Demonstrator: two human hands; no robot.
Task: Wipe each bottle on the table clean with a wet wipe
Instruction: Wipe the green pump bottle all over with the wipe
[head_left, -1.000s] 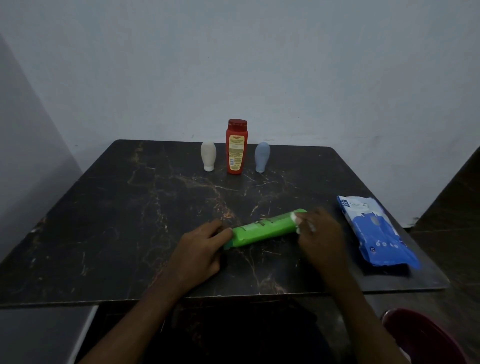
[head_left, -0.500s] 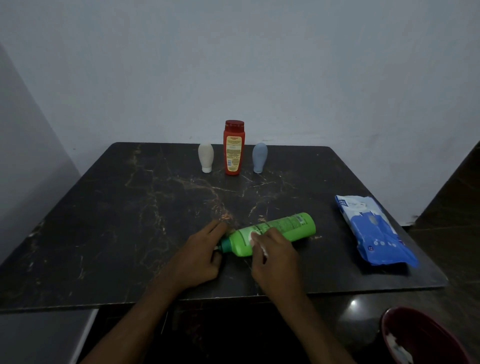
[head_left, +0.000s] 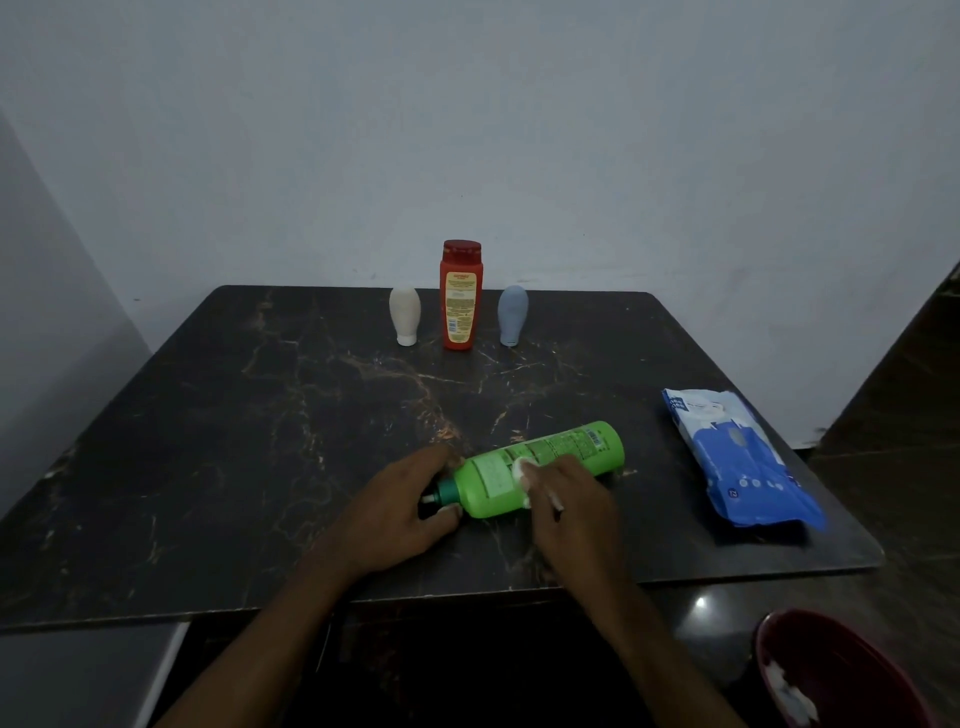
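The right hand is curling its fingers round a white wet wipe and pressing it on the green bottle, which is lying on its side near the front of the table. The left hand is gripping its cap end. A wipe pack is lying to the right; a white bottle, a red bottle and a grey-blue bottle are standing at the far edge
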